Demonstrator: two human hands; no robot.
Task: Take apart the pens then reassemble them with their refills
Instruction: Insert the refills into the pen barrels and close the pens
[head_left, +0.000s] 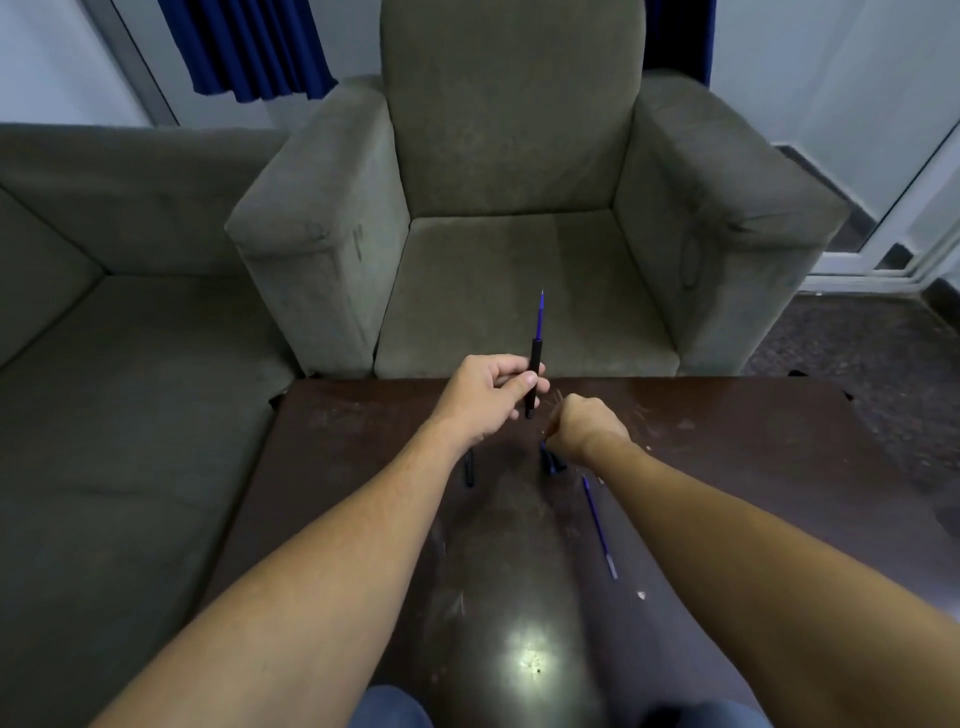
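From the head camera, the left hand (488, 395) is raised just over the far edge of the table (753, 441). It pinches a black barrel (534, 379) between thumb and curled fingers, about the middle of its length. The barrel stands close to upright, and a blue refill (540, 317) sticks well out of its top end, tip pointing up toward the armchair (514, 260). The right hand (584, 426) is lower and just to the right of the barrel's bottom end, knuckles up and fingers curled down over some dark pen pieces (551, 461) on the tabletop. I cannot tell whether it has hold of one or only touches them. Those pieces lie just below and right of the held barrel, nearer the right hand. I'd guess the next move is to bring one up to the barrel along its upright axis. A loose refill (600, 527) lies flat beside the right forearm, slanting toward the person, and another black part (469, 470) peeps out by the left wrist.
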